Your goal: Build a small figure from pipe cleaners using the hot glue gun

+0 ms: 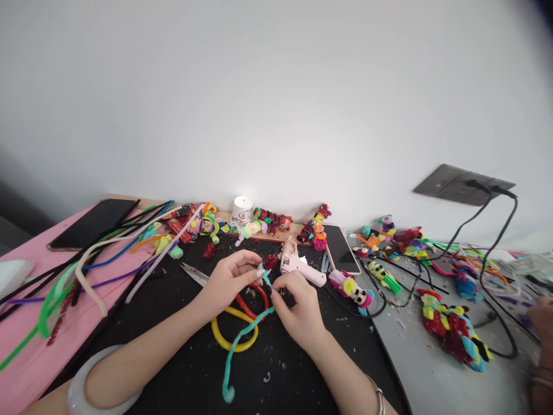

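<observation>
Above the black mat [302, 357], my left hand [231, 282] pinches a small red and teal pipe cleaner piece [270, 263]. My right hand [298, 305] has its thumb and fingers closed on a teal pipe cleaner [239, 337], close beside my left fingertips. The teal length hangs down toward me and curls at its loose end. Beneath both hands lie scissors [233, 344] with yellow and red handles, their blades pointing left and partly hidden by my left hand. A pale pink glue gun [302, 268] rests just beyond my right hand.
Loose pipe cleaners [103, 262] spread over the pink surface [34, 346] at left, near a dark phone [93, 223]. A paper cup [242, 210] stands by the wall. Pipe cleaner dolls [455, 328] and black cables [496, 259] lie right, where another person's hand [542, 317] shows.
</observation>
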Available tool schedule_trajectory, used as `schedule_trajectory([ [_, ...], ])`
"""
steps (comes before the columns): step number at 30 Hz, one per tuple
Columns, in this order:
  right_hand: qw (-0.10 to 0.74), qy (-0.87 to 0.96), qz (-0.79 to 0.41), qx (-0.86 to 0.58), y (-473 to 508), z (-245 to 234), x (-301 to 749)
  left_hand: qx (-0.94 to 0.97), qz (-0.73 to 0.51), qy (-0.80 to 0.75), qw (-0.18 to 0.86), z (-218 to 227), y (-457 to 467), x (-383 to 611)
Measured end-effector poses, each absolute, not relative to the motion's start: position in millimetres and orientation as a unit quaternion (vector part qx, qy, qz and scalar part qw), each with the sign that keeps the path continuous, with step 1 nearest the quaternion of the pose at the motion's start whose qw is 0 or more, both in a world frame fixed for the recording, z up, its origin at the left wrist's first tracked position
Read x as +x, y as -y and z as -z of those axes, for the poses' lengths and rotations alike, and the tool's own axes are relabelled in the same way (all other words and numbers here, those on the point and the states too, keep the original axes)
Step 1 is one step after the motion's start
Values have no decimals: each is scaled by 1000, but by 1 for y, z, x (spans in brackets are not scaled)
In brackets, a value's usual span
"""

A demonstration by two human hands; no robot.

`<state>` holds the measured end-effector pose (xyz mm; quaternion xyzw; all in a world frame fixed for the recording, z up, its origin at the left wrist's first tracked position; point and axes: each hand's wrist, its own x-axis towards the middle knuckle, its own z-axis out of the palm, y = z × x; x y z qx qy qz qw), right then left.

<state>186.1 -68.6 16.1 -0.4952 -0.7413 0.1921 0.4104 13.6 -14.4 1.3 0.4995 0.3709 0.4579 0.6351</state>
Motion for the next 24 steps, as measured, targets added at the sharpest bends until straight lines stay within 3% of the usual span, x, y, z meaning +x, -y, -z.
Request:
schedule_trajectory([
  [7,426,649,-339,-531,63,-7,192,473,-445,-343,679,1,16,13],
  [24,505,560,-412,-511,54,-5,200,385,-387,-281,789,-5,17,12],
])
